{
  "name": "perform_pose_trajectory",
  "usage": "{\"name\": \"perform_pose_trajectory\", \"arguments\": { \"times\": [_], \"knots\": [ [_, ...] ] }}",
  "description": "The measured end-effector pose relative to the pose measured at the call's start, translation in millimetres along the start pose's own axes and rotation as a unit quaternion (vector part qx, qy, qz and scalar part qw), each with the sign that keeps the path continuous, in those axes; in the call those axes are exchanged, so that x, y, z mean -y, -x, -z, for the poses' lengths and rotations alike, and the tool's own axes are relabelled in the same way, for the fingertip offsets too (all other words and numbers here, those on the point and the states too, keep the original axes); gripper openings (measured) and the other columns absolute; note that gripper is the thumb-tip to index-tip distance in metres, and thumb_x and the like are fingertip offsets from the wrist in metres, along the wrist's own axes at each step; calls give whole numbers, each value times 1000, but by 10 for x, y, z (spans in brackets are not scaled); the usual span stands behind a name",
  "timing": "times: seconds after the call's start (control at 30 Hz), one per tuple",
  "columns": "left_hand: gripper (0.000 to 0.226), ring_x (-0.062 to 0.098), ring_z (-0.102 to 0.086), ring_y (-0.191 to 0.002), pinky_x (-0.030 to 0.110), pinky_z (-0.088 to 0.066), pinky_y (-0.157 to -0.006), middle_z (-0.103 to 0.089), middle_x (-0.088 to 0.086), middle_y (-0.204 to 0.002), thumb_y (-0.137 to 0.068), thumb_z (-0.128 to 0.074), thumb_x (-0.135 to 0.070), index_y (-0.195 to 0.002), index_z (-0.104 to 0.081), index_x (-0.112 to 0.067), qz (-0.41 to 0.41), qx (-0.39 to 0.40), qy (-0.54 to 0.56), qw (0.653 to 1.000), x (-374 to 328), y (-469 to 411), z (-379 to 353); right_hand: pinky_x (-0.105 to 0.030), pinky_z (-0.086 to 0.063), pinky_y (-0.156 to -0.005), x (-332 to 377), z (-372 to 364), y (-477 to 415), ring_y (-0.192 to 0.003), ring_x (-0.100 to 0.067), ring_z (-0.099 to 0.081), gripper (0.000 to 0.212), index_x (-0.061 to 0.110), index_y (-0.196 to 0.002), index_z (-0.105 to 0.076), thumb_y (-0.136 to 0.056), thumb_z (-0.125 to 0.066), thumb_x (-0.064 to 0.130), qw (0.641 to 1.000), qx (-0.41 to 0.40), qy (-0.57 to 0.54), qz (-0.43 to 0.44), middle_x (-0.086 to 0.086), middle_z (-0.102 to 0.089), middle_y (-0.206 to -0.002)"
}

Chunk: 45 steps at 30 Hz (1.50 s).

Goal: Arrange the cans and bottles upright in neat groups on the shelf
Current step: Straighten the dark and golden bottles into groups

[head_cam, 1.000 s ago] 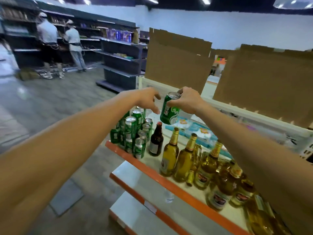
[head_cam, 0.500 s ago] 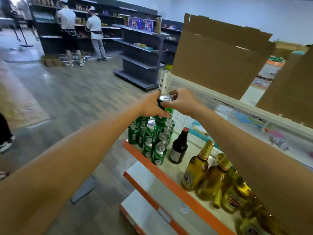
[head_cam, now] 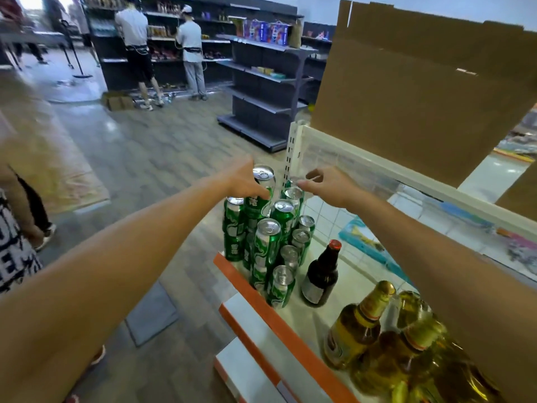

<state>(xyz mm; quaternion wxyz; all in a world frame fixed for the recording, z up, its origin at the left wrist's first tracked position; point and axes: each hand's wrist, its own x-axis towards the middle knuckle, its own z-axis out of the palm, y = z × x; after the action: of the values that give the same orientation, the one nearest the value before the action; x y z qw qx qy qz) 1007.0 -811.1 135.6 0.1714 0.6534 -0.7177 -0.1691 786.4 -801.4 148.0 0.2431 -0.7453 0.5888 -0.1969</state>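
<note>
Mid-frame, the right hand [head_cam: 329, 186] has released the green can [head_cam: 261, 196], fingers loose and empty; the left hand [head_cam: 247, 183] grips it onto the stack [head_cam: 268, 239].

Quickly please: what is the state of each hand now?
Left hand: holds the top green can.
Right hand: open, fingers loosely curled, holding nothing.
</note>
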Motion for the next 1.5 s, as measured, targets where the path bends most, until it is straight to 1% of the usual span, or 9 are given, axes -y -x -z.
{"name": "perform_pose_trajectory", "arguments": {
  "times": [0.1, 0.23, 0.4, 0.53, 0.73, 1.03, 1.17, 1.4, 1.5],
  "knots": [
    [62, 25, -61, -88, 40, -55, -77, -64, 7, -97, -61, -85, -42, -108, -59, -10, -13, 35, -5, 999, 112, -104, -79, -32, -48, -82, -18, -63, -103, -98, -19, -61, 45, 9, -120, -62, -92, -63, 44, 1000, 7, 6, -6, -6, -66, -115],
    [68, 21, -57, -92, 28, -44, -67, -58, 5, -105, -70, -84, -31, -124, -48, -9, -43, 95, 12, 995, 249, -229, -180, -36, -50, -90, -19, -150, -156, -105, -22, -61, 53, 6, -126, -59, -92, -63, 46, 999, 7, 14, -29, -10, -64, -123],
    [78, 25, -54, -108, 37, -47, -91, -56, 11, -125, -74, -82, -34, -137, -43, -10, -102, 132, -57, 984, 342, -334, -333, -43, -50, -96, -70, -280, -156, -107, -23, -60, 48, 9, -121, -61, -91, -63, 47, 998, -11, 21, -61, -5, -63, -119],
    [89, 32, -42, -128, 47, -31, -112, -43, 11, -139, -72, -74, -55, -145, -39, -19, -152, 118, -199, 961, 470, -440, -458, -42, -49, -98, -108, -372, -141, -111, -24, -59, 52, 6, -128, -58, -93, -63, 44, 996, -19, 26, -87, -11, -62, -127],
    [70, 30, -42, -128, 53, -20, -116, -49, 8, -133, -76, -70, -57, -133, -51, -21, -204, 117, -233, 943, 576, -469, -578, -35, -47, -93, -102, -478, -139, -104, -19, -57, 50, 7, -128, -58, -93, -63, 42, 993, -32, 38, -107, -11, -62, -126],
    [81, 26, -46, -123, 46, -31, -108, -53, 5, -129, -66, -75, -66, -130, -53, -22, -233, 108, -266, 929, 575, -505, -539, -39, -52, -92, -114, -615, -199, -106, -22, -60, 53, 11, -129, -56, -91, -65, 45, 990, -12, 21, -142, -10, -61, -127],
    [83, 27, -44, -127, 45, -30, -107, -51, 6, -136, -69, -79, -56, -139, -47, -25, -228, 132, -305, 915, 494, -528, -443, -38, -50, -93, -85, -585, -171, -110, -23, -59, 56, 12, -134, -53, -91, -64, 47, 988, -8, 30, -153, -9, -59, -131],
    [58, 27, -51, -124, 37, -41, -101, -54, 8, -137, -85, -70, -22, -140, -51, -17, -225, 130, -172, 950, 64, -563, -43, -36, -47, -95, -14, -294, 44, -115, -26, -58, 57, 9, -135, -54, -92, -63, 46, 983, -28, 74, -165, -12, -60, -133],
    [52, 28, -51, -126, 40, -43, -104, -52, 9, -139, -90, -67, -28, -138, -51, -15, -251, 104, -158, 949, -290, -581, 52, -39, -47, -100, -14, -45, 213, -118, -26, -57, 57, 10, -135, -53, -93, -62, 47, 979, -42, 94, -177, -11, -59, -134]
  ]
}}
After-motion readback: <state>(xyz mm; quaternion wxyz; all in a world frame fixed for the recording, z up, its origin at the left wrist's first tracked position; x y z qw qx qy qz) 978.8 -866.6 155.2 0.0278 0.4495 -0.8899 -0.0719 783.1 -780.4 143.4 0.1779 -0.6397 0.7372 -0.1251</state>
